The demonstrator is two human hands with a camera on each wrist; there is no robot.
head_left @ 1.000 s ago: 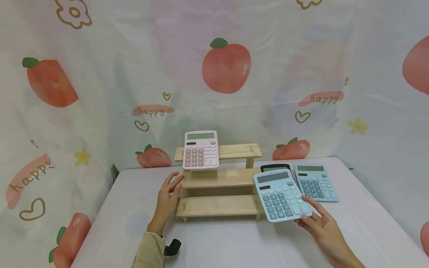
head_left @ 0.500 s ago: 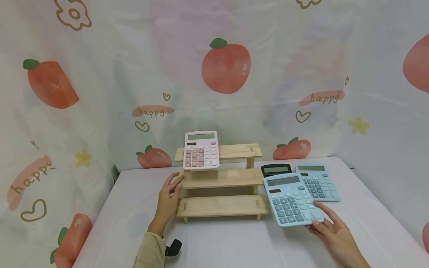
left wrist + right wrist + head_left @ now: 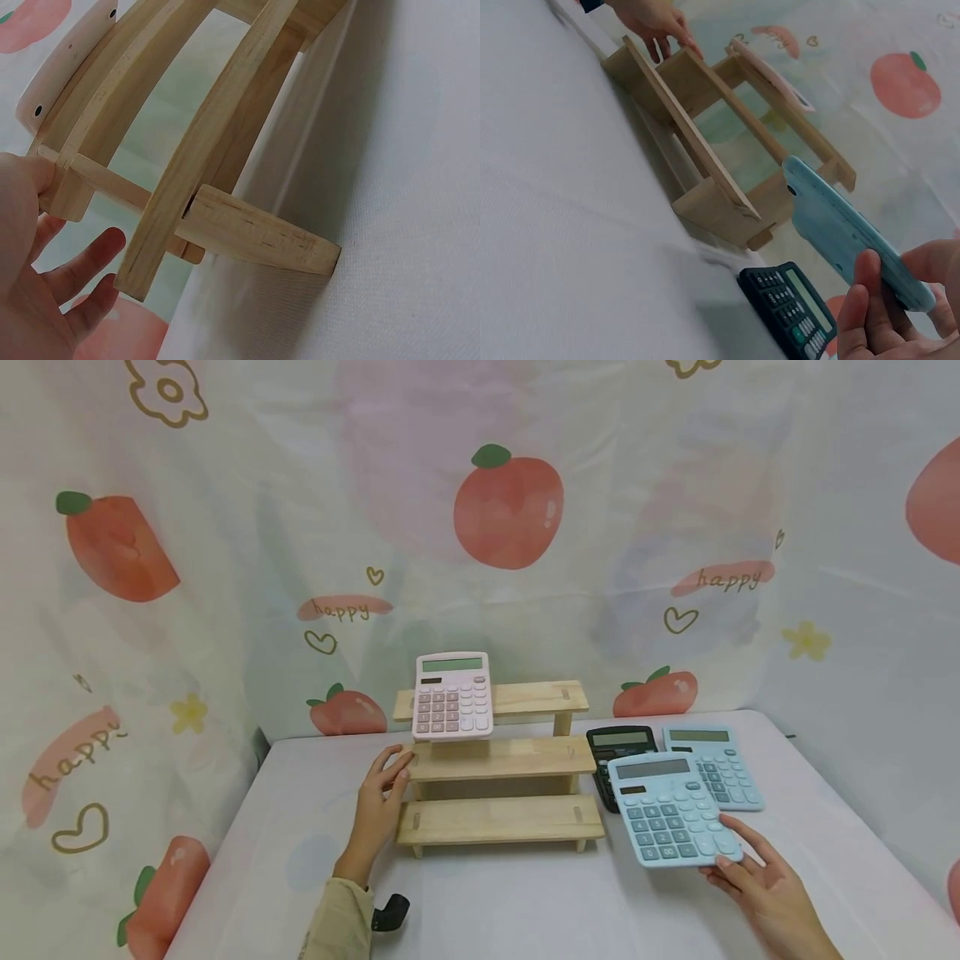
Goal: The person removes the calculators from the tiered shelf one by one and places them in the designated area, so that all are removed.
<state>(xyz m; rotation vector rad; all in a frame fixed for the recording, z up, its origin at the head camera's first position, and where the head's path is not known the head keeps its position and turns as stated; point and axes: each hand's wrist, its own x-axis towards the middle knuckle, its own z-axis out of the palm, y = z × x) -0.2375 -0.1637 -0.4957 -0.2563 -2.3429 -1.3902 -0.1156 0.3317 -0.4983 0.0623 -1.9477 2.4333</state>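
Note:
My right hand [image 3: 772, 889] pinches a light blue calculator [image 3: 671, 810] by its lower right corner, thumb on the front and fingers behind. The calculator is held up tilted, right of the three-step wooden display stand [image 3: 501, 822]. From the right wrist view, the calculator [image 3: 840, 225] shows its edge and back. My left hand [image 3: 378, 810] grips the left end of the stand's middle shelf; the left wrist view has the thumb side at the shelf end [image 3: 67, 199] with other fingers loosely bent below. A pink calculator [image 3: 452, 697] leans upright on the top shelf's left part.
A black calculator [image 3: 621, 739] lies right of the stand, partly covered by the held one. Beside it lies a second light blue calculator [image 3: 738, 777]. A black curved object [image 3: 390, 913] shows by the left sleeve. Printed cloth [image 3: 525, 627] hangs behind the white table.
My right hand has moved right and slightly down with the light blue calculator, away from the stand, uncovering more of the black calculator. My left hand stays at the stand.

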